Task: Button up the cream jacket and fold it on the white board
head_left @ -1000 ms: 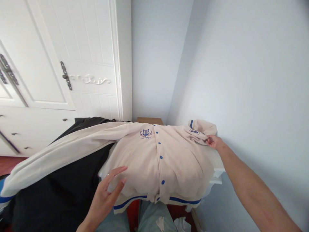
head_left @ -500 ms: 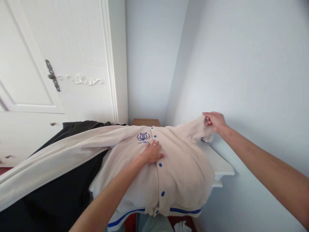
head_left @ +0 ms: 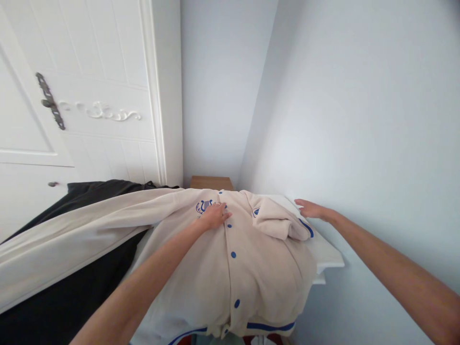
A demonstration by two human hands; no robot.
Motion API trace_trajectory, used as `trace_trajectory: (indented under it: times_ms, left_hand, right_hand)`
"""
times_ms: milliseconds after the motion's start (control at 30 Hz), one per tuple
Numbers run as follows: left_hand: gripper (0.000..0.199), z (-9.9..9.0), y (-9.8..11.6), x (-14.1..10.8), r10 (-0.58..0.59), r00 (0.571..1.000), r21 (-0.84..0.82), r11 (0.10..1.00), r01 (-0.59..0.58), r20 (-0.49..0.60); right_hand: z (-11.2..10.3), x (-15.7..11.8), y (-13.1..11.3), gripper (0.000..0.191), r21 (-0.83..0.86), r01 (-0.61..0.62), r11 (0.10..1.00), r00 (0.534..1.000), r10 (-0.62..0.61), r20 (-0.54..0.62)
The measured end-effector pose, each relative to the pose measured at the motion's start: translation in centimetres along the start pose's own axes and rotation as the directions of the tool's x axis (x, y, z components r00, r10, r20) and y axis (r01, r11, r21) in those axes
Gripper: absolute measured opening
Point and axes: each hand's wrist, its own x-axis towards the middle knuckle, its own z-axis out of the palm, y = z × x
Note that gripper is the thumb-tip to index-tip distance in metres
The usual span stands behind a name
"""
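A cream jacket [head_left: 266,273] with blue buttons and blue-striped hem lies front side up. My left hand [head_left: 214,215] rests on its chest beside the blue emblem, fingers apart and partly covering it. The sleeve on the right [head_left: 275,218] lies folded over the jacket front, its blue-striped cuff pointing right. Just beyond that cuff, my right hand [head_left: 311,209] is open and holds nothing. The other sleeve [head_left: 89,225] stretches out to the left over a black garment [head_left: 82,287].
Beneath the jacket is a white surface [head_left: 328,256] whose corner sticks out at the right. A wooden box-like piece [head_left: 211,182] stands behind. White cabinet doors [head_left: 108,72] rise at the left, and a pale wall [head_left: 359,120] at the right.
My right hand has let go of the right-hand sleeve, which now lies folded on the jacket front. My left hand has shifted slightly up and left. The view has turned a little to the right.
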Motion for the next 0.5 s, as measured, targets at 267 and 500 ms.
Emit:
trace_trajectory:
  times_ms: [267,500]
  left_hand:
    - [0.049,0.5,-2.4,4.3,-0.158,0.983,0.029,0.986,0.162,-0.094]
    - [0.051,2.7,-3.4,3.0,-0.194,0.963,-0.020,0.981,0.194,-0.188]
  right_hand:
    - [3.8,5.6,-8.6,0.052,-0.090,0.196,0.976,0.974,-0.205,-0.100]
    - [8.8,11.4,-12.9,0.068,-0.202,0.166,0.965,0.986,-0.156,0.065]
